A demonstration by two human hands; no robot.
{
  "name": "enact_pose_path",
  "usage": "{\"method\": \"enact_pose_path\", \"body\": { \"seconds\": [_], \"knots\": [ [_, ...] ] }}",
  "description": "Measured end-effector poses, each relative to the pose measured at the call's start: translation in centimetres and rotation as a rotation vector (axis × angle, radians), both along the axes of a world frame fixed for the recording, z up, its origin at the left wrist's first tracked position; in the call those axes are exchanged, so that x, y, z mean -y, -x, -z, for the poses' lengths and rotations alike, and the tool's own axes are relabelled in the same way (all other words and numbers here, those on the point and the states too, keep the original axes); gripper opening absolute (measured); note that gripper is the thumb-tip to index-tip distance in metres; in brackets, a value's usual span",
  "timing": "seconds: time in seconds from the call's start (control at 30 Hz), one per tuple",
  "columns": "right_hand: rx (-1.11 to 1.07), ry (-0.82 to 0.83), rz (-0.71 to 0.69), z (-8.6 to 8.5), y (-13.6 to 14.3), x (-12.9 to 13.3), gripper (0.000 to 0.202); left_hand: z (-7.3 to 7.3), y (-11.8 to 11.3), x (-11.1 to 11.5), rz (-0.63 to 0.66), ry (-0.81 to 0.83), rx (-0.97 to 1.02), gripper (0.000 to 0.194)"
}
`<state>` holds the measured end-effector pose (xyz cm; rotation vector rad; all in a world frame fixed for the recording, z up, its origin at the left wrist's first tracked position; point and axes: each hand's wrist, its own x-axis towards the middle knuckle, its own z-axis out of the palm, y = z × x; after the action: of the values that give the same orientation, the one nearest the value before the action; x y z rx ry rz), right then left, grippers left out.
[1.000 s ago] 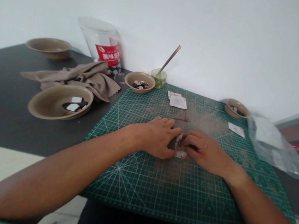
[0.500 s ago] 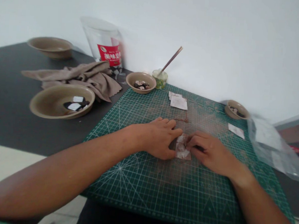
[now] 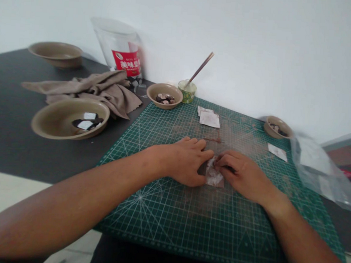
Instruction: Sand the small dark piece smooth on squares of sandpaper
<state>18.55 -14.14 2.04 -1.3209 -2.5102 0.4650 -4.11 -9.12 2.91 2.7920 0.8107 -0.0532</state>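
Observation:
A small whitish, brown-stained square (image 3: pixel 214 176) lies on the green cutting mat (image 3: pixel 187 227). My left hand (image 3: pixel 189 161) rests flat on the mat, its fingers apart, with thumb and forefinger at the left edge of the square. On the other side, my right hand (image 3: pixel 240 174) has its fingers pinched together over the upper part of the square; whatever is between the fingertips is too small to make out. Beyond the hands is a thin brown strand (image 3: pixel 213 140). Farther back lie stacked pale squares (image 3: pixel 210 119), and another pale square (image 3: pixel 277 152) is at the right.
Bowls of small pieces stand at back centre (image 3: pixel 165 96) and right (image 3: pixel 278 128). A cup (image 3: pixel 186 91) holds a stick. On the left are a larger bowl (image 3: pixel 70 119), a brown cloth (image 3: pixel 103 89), another bowl (image 3: pixel 55 54) and a clear jar (image 3: pixel 126 61). A plastic bag (image 3: pixel 324 172) lies right.
My right hand has shifted slightly up and left over the stained square, uncovering more of its lower part. My left hand has barely moved. The view has shifted slightly.

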Motion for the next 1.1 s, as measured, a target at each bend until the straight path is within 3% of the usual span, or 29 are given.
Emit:
{"method": "enact_pose_path", "body": {
  "seconds": [0.07,0.2,0.37,0.53,0.7,0.87,1.03,1.1],
  "knots": [
    [0.006,0.013,0.023,-0.1,0.0,0.1,0.012,0.0,0.0,0.0,-0.002,0.002,-0.004,0.056],
    [-0.013,0.069,-0.112,-0.1,0.3,0.3,0.013,0.0,0.1,0.0,0.003,0.004,0.003,0.055],
    [0.036,0.029,-0.010,-0.3,-0.1,0.1,0.011,0.0,0.1,-0.1,-0.004,-0.009,0.003,0.054],
    [-0.027,0.117,-0.173,-0.4,0.0,0.3,0.012,0.0,0.0,-0.1,0.005,0.007,0.008,0.055],
    [0.039,0.033,-0.005,-0.5,-0.5,0.0,0.012,0.1,0.0,-0.1,-0.008,-0.009,0.004,0.052],
    [0.027,0.107,-0.221,-0.6,-0.3,0.3,0.011,0.1,0.0,-0.1,0.002,0.004,0.006,0.054],
    [0.055,-0.001,-0.050,-0.4,-0.3,-0.1,0.012,0.1,0.0,-0.1,-0.006,-0.004,-0.003,0.052],
    [0.052,0.055,-0.106,-0.5,-0.4,0.0,0.011,0.1,0.0,-0.1,-0.003,-0.001,0.001,0.054]
  ]
}}
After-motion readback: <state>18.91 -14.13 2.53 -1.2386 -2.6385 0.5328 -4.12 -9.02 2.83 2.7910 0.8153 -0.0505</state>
